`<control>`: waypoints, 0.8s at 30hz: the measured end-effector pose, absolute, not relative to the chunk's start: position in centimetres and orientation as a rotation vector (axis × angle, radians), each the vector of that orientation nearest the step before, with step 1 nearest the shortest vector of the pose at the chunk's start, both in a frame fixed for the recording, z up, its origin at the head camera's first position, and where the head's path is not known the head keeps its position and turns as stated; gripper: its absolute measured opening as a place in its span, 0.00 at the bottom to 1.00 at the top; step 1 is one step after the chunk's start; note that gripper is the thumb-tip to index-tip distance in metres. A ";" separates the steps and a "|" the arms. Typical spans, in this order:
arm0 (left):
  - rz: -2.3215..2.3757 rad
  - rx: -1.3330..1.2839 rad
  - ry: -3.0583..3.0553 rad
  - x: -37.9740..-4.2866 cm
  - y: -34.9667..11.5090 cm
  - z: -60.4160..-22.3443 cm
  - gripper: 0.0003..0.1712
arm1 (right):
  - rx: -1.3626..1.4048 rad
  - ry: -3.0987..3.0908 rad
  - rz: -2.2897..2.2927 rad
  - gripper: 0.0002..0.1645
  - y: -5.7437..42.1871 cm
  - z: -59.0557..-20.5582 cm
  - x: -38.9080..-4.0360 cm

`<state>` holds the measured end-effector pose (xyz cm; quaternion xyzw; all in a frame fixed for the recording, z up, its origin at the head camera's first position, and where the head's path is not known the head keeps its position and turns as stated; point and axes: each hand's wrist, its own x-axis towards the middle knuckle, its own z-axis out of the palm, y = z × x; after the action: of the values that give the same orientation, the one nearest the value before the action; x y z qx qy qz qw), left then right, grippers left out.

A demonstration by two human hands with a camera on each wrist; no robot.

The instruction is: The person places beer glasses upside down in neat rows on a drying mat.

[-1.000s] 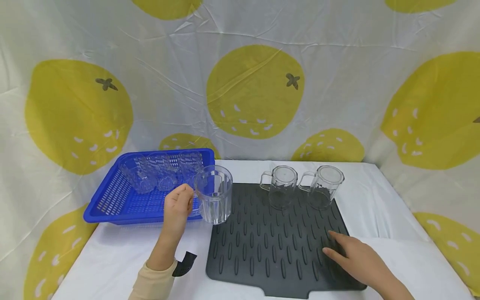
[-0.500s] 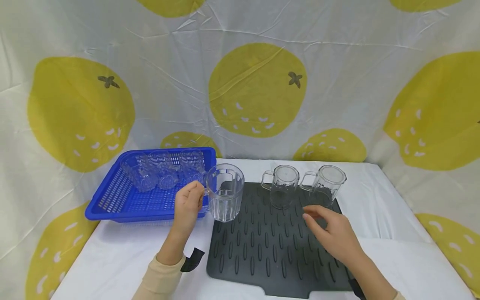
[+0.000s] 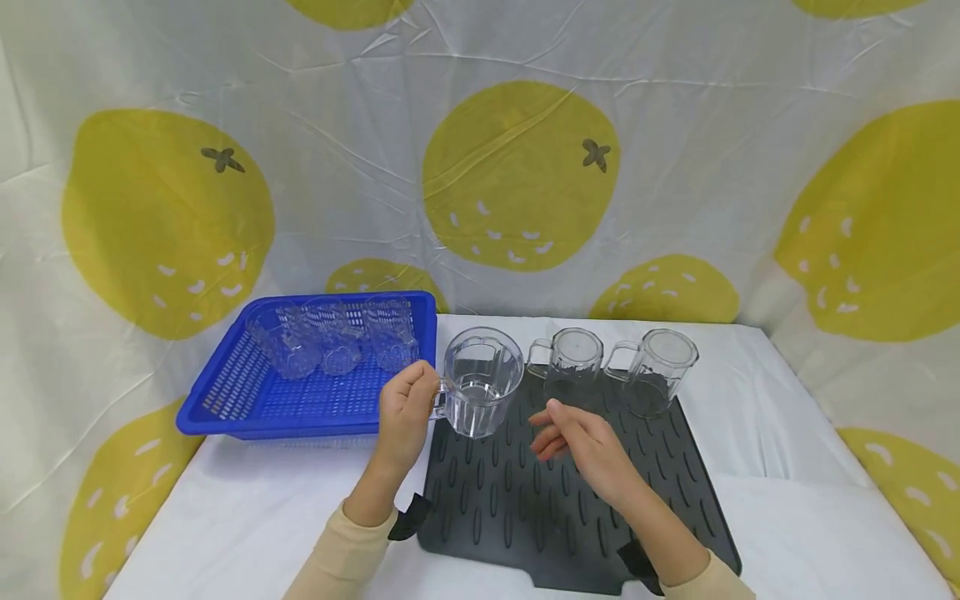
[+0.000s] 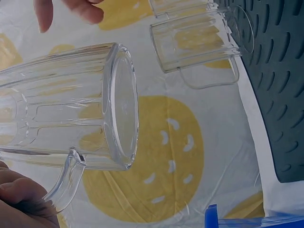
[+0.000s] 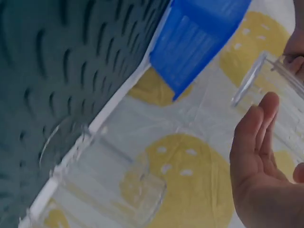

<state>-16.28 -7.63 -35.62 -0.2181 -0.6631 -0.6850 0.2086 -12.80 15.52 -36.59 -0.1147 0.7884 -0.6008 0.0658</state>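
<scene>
My left hand (image 3: 408, 410) grips the handle of a clear glass mug (image 3: 483, 385), held upright above the left back part of a dark ribbed mat (image 3: 525, 517). In the left wrist view, the thick base of this glass mug (image 4: 124, 107) faces the mat side. My right hand (image 3: 581, 446) hovers over the mat to the mug's right, its fingers extended and a gap between them and the glass. Behind it, two more glass mugs, a nearer-left one (image 3: 576, 350) and a right one (image 3: 662, 367), stand upside down along the mat's back edge, handles pointing left.
A blue plastic basket (image 3: 300, 429) sits at the left on the white-covered table (image 3: 300, 500). Inside it lie several glass mugs (image 3: 341, 354). Behind the table hangs a white cloth (image 3: 360, 167) with a yellow lemon print.
The left hand has carried the mug rightward from beside the basket to over the mat. My right hand has come left and up from the mat's right side toward that mug.
</scene>
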 end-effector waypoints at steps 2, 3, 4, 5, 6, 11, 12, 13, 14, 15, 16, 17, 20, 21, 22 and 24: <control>-1.882 -0.621 -1.858 -16.3 -7.3 -35.8 0.19 | -0.282 2.173 -1.860 0.33 15.2 -36.5 -13.0; -1.867 -0.627 -1.865 -16.2 -7.2 -35.8 0.19 | -0.256 2.080 -1.878 0.36 15.1 -36.5 -13.1; -1.849 -0.634 -1.873 -16.2 -7.0 -35.9 0.19 | -0.224 1.991 -1.892 0.39 15.0 -36.5 -13.2; -1.836 -0.641 -1.880 -16.1 -6.9 -36.0 0.19 | -0.197 1.909 -1.907 0.41 14.9 -36.5 -13.2; -1.825 -0.651 -1.886 -16.0 -6.7 -36.0 0.19 | -0.177 1.837 -1.920 0.43 14.9 -36.6 -13.2; -1.795 -0.688 -1.918 -15.7 -6.3 -36.5 0.18 | -0.121 1.549 -1.963 0.50 14.9 -37.2 -13.4; -1.794 -0.694 -1.924 -15.7 -6.2 -36.6 0.18 | -0.125 1.501 -1.962 0.52 15.0 -37.3 -13.4; -1.795 -0.702 -1.927 -15.7 -6.2 -36.8 0.18 | -0.128 1.456 -1.961 0.53 15.0 -37.4 -13.4; -1.793 -0.714 -1.929 -15.7 -6.1 -36.9 0.17 | -0.129 1.412 -1.960 0.53 15.0 -37.6 -13.4; -1.788 -0.729 -1.927 -15.7 -6.1 -37.0 0.17 | -0.139 1.375 -1.960 0.54 15.0 -37.7 -13.4; -1.783 -0.749 -1.923 -15.8 -6.1 -37.1 0.17 | -0.148 1.339 -1.963 0.54 15.0 -37.8 -13.4; -1.775 -0.768 -1.916 -15.7 -6.0 -37.2 0.17 | -0.155 1.305 -1.971 0.54 15.0 -37.9 -13.4; -1.746 -0.835 -1.885 -15.7 -6.0 -37.4 0.18 | -0.168 1.211 -2.011 0.50 14.9 -38.2 -13.4; -1.737 -0.859 -1.873 -15.7 -6.1 -37.5 0.17 | -0.181 1.185 -2.025 0.49 14.9 -38.3 -13.5; -1.730 -0.882 -1.864 -15.7 -6.1 -37.5 0.17 | -0.184 1.157 -2.039 0.48 14.8 -38.4 -13.5; -1.715 -0.928 -1.849 -15.7 -6.1 -37.5 0.16 | -0.195 1.108 -2.063 0.47 14.8 -38.4 -13.7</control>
<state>-15.72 -6.09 -37.49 -0.3365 -0.6703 -0.6219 0.2254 -13.68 14.76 -38.42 -0.0767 0.4352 -0.8099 0.3857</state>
